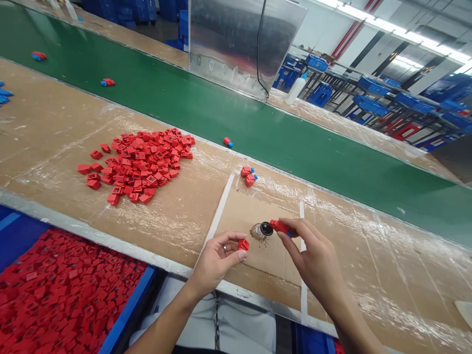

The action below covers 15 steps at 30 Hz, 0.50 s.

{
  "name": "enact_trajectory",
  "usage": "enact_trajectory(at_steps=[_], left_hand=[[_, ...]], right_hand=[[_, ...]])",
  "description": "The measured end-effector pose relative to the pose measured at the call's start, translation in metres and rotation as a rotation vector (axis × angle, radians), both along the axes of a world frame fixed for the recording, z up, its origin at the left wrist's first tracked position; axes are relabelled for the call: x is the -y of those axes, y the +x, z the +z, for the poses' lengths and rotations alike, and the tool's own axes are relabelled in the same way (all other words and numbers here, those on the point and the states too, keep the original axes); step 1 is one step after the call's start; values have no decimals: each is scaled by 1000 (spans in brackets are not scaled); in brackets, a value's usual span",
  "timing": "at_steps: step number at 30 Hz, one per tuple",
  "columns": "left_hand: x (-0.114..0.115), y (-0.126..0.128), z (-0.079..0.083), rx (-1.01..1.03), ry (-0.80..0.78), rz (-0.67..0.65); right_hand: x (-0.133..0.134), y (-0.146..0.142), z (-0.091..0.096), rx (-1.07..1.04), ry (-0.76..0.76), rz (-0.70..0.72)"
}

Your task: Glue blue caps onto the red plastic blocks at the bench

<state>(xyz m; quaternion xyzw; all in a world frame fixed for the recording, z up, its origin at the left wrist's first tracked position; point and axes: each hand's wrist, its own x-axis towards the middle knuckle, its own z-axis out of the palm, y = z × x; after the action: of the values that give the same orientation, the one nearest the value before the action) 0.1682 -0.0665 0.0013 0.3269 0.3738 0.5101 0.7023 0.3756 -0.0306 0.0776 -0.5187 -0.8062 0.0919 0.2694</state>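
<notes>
Bare forearms reach in from the bottom edge, above pale trousers [206, 319]. At far left, a blue-rimmed bin [127, 309] brims with square red plastic parts. Beyond it, on a plastic-covered workbench [47, 128], lies a loose pile of the same red parts [140, 164]. The left hand [216, 263], wearing a ring [224, 249], is half closed, pinching one square red part [243, 244] between thumb and fingertips. Just to its right, a small glass jar [260, 231] with a dark mouth lies on its side over a cardboard sheet [236, 221] speckled with dark grains. The right hand [313, 250], nearly closed, pinches a red-and-blue part [279, 226] right at the jar's mouth. Two more red-and-blue parts [250, 180] sit at the card's far edge. Behind everything runs a green conveyor belt [221, 110] carrying a few similar parts, and at far right stand blue crates [372, 101] on metal racks.
</notes>
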Motion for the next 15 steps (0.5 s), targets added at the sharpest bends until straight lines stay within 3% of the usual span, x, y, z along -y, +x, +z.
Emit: enact_trajectory(at_steps=[6,11,15], left_hand=[[-1,0,1,40,-34,-11],[-2,0,0,82,-23,-41],[-2,0,2,90,-29,-59]], right_hand=[[7,1,2,-80,18,-52],[31,-14,0,-318,-138,-5],[43,-25,-10,-390,-229,2]])
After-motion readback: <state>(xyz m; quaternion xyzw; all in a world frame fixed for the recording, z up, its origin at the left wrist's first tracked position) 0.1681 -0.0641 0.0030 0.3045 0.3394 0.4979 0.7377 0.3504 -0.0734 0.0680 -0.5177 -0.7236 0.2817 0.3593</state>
